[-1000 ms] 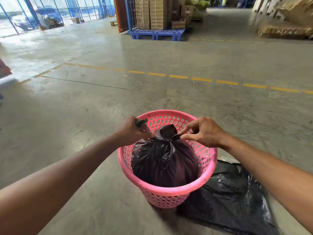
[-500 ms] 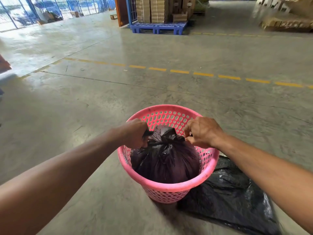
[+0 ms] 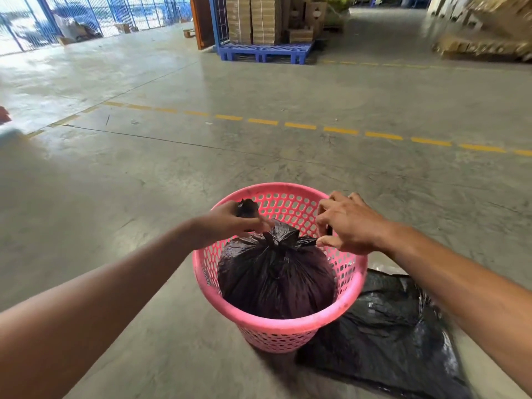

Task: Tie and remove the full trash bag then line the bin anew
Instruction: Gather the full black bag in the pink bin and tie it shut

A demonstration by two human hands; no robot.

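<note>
A pink perforated bin [image 3: 283, 329] stands on the concrete floor in front of me. Inside it sits a full black trash bag [image 3: 276, 280], its top gathered into a knot at the middle. My left hand [image 3: 227, 223] grips one tail of the bag's top at the bin's left rim, a tuft of plastic sticking out above the fist. My right hand [image 3: 348, 223] pinches the other tail at the right rim. A flat, unused black bag [image 3: 391, 338] lies on the floor to the right of the bin.
Bare concrete floor spreads all around, crossed by a dashed yellow line [image 3: 299, 126]. Far ahead a blue pallet [image 3: 264, 51] carries stacked cardboard boxes. Blue fencing [image 3: 86, 18] runs along the back left, and more cardboard [image 3: 486, 38] is piled at the back right.
Both hands have pulled the two tails apart, outward to the bin's rims. The knot at the bag's top has drawn down tighter.
</note>
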